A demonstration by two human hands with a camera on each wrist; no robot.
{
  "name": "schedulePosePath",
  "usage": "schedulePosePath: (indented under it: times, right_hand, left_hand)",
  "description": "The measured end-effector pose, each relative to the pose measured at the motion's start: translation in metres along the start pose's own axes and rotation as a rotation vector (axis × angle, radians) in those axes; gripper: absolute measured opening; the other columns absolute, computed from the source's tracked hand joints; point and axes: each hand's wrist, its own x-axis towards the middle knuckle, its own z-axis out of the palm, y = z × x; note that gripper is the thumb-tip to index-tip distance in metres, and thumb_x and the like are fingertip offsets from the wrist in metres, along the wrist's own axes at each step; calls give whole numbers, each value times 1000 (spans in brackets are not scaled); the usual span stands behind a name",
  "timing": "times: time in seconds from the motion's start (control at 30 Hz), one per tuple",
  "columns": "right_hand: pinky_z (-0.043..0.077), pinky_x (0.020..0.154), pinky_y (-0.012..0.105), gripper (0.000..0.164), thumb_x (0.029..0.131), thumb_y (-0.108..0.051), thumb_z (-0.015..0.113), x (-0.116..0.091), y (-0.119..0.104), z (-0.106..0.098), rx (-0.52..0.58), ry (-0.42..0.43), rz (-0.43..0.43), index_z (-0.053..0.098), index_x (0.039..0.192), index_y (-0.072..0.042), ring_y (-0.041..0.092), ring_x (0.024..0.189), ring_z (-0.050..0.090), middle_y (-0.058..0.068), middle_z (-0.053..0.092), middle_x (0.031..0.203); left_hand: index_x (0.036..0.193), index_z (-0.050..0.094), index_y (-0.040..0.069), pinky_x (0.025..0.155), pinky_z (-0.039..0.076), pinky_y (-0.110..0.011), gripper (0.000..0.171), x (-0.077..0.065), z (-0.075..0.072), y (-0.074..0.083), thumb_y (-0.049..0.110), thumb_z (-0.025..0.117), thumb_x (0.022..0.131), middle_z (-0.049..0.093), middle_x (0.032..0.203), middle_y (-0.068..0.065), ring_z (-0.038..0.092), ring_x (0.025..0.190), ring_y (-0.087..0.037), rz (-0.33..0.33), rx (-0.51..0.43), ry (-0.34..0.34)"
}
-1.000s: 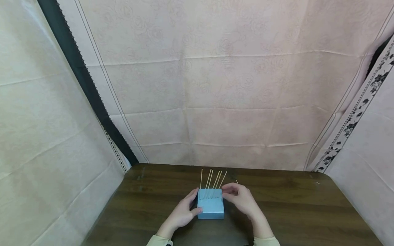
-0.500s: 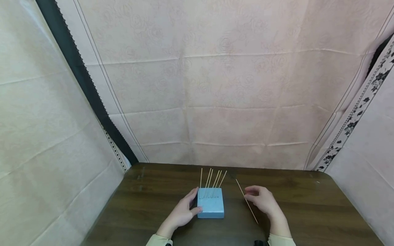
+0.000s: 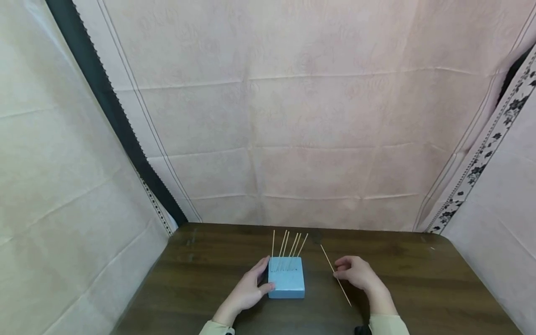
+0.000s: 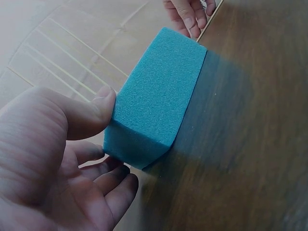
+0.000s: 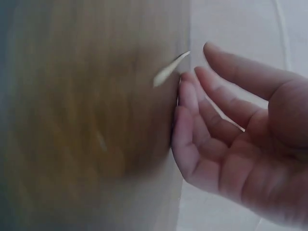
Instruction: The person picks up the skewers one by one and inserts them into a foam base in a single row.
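A light blue foam block (image 3: 286,281) sits on the table, with several thin wooden skewers (image 3: 284,244) standing in its top. My left hand (image 3: 247,291) holds the block by its left side. In the left wrist view my thumb (image 4: 94,113) presses one face of the block (image 4: 159,86) while the fingers lie by its lower end. Right of the block, one loose skewer (image 3: 344,291) lies slanting on the table. My right hand (image 3: 358,274) is at that skewer, thumb and fingers bent loosely. In the right wrist view a gap shows between thumb and fingers, beside the skewer (image 5: 168,72).
The dark wooden table (image 3: 418,279) reaches back to a pale cloth wall (image 3: 314,139). Cloth also hangs at the left (image 3: 63,209) and right (image 3: 502,209) sides. A dark strip (image 3: 121,121) runs along the left cloth edge.
My right hand has moved right, from the block's right side to the loose skewer, then slightly nearer. The left hand keeps its hold on the block, which stays in place.
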Motion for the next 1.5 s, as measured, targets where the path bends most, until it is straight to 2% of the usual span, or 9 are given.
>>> schedulePosePath:
  times: [0.13,0.27,0.37,0.67,1.0,1.5]
  right_hand:
    - [60,74,44,33,88,-3,85,4,-4,-4,26,-51,21,72,117,6,22,87,67,8,71,99]
    - [61,72,42,31,87,0,85,6,-6,-5,6,-77,8,71,113,7,21,85,68,8,71,96]
    - [60,71,41,29,85,-1,87,6,-8,-3,-50,-71,-23,73,108,7,20,82,68,5,73,91]
    - [59,74,43,24,83,-8,91,7,-14,3,-176,-9,-17,74,98,1,19,78,65,2,70,83]
    - [57,70,40,15,84,-3,87,5,-12,5,-189,27,-33,75,91,-1,19,77,63,2,69,83]
    - [57,65,38,10,83,-4,85,3,-14,5,-218,18,-31,76,88,-3,18,72,63,1,69,81]
  left_hand:
    - [168,31,3,125,24,-66,82,1,0,0,26,74,103,25,173,-23,25,159,-44,5,9,-3]
    - [168,31,5,125,24,-65,82,2,-1,0,28,74,103,26,174,-21,25,159,-42,-13,25,4]
    - [168,32,5,125,24,-66,81,3,-1,0,27,74,102,27,174,-20,25,159,-42,-20,33,9]
    - [168,30,3,125,26,-64,81,3,0,-2,26,73,103,26,174,-22,26,159,-41,-10,18,0]
    - [168,30,3,126,26,-65,82,4,0,-2,28,73,103,27,174,-21,26,159,-41,-12,36,0]
    - [168,31,4,125,27,-64,81,3,0,-1,26,74,103,27,174,-21,26,159,-41,-15,27,6]
